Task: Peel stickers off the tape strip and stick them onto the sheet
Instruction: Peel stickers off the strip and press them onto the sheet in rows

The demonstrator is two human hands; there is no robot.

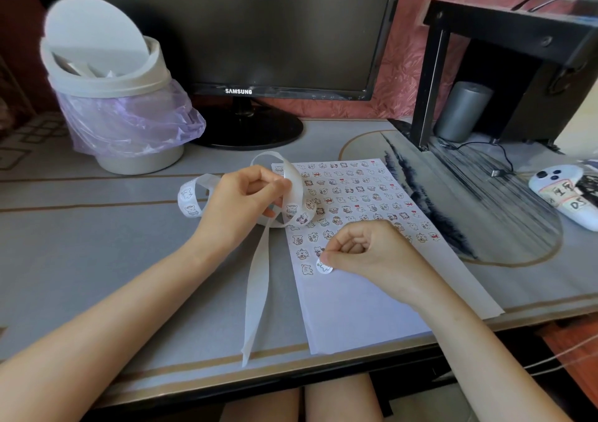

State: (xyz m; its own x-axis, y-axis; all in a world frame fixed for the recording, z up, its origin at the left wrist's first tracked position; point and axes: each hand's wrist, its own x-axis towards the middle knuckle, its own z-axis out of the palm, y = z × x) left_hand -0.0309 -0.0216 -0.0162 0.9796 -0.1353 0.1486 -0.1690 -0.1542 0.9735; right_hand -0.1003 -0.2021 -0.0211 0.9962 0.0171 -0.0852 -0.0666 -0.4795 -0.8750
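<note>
A white sheet (356,308) lies on the desk, its far half covered with rows of small cartoon stickers. My right hand (365,253) pinches a round white sticker (324,267) and holds it down on the sheet at the near end of the sticker rows. My left hand (239,201) grips the curling white tape strip (293,192) just left of the sheet. Stickers show on the strip's loops at both sides of the hand. An empty length of the backing strip (257,295) trails toward the desk's front edge.
A small swing-lid bin (110,98) with a purple bag stands at the back left. A Samsung monitor (239,33) fills the back. A black stand (504,65), a grey cylinder (459,111), a cable and a white controller (563,195) sit at the right.
</note>
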